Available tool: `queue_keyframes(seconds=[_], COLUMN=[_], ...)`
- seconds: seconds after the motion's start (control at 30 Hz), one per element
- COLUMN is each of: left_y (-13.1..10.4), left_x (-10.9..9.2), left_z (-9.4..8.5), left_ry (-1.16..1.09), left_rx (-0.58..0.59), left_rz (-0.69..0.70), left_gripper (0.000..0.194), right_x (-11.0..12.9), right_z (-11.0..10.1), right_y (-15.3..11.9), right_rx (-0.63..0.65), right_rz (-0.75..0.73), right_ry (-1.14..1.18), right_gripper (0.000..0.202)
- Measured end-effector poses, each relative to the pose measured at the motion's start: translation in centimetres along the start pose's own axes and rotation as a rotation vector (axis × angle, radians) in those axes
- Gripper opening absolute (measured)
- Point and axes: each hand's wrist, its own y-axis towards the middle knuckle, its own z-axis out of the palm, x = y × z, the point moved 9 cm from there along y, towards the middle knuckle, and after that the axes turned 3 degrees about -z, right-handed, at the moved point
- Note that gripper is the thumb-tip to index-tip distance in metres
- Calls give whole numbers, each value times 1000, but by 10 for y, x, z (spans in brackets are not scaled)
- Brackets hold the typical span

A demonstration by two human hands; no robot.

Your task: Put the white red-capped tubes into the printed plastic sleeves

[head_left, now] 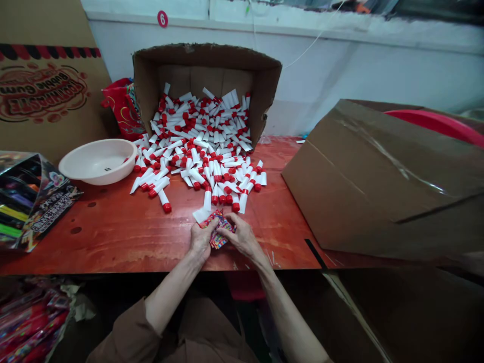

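Observation:
My left hand [202, 237] is closed on a small colourful printed packet [219, 233] just above the table's front edge. A white tube end [200, 215] sticks out beside the packet, next to my left fingers. My right hand [240, 233] grips the packet's right side with bent fingers and thumb. Beyond both hands lies a large heap of white tubes with red caps [212, 166], spilling from a cardboard box [206, 55] lying on its side. Whether the white tube end is in my hand or under it is hard to tell.
A white bowl [94, 174] stands left of the heap, near an open box of colourful packs [49, 206]. A large cardboard box [359, 191] takes up the right side of the red table [124, 242]. Red packages [30, 322] fill a container at the lower left.

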Motion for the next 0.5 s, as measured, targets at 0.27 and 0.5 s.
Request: queue_keyframes(seconds=[0.27,0.5], left_y=[-2,1], left_x=[-14,-11], left_z=[-13,-3], left_ry=[27,-21], left_rx=[12,6], left_rz=[3,30], left_gripper=[47,47], right_x=[-15,16], right_z=[-11,17], right_y=[-1,5], right_rx=[-77,14], right_rz=[71,-44], right_ry=[-156,14], right_gripper=[29,20])
